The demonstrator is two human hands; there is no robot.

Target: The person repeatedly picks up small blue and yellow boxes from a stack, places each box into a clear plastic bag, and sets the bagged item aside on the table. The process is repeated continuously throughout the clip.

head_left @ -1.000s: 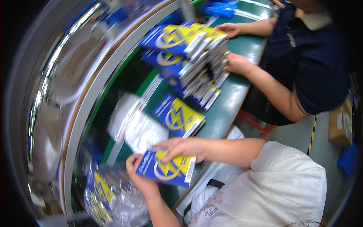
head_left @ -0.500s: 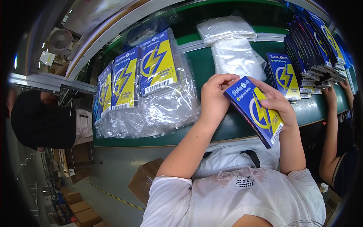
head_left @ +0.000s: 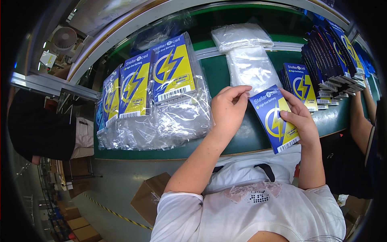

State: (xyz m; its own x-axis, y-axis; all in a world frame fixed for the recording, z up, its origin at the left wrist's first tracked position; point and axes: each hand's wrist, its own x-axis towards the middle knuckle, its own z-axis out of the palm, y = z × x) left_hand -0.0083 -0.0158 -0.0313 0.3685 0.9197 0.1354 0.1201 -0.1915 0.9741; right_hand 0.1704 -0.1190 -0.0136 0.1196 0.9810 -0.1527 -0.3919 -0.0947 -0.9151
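Note:
My right hand (head_left: 301,117) grips a flat blue-and-yellow battery box (head_left: 271,115) by its right side, thumb on the printed front with its lightning bolt. The box is held tilted above the near edge of the table. At its upper left corner, my left hand (head_left: 231,111) is closed in a pinch. Whatever lies between those fingertips is too small to make out. Just beyond both hands, a stack of clear plastic bags (head_left: 250,69) lies on the green table, with a thicker bundle of bags (head_left: 241,37) behind it.
Left on the table (head_left: 197,142) are bagged battery boxes (head_left: 173,68) in overlapping clear plastic. Rows of unbagged boxes (head_left: 328,60) stand at the right, near another person's arm (head_left: 360,117). A cardboard carton (head_left: 150,197) sits below the table edge; someone in black (head_left: 42,125) is far left.
The box has turned more upright, its front now facing me more squarely. My left fingers have shifted slightly off its top edge. The other person's hand at right has drawn behind the boxes.

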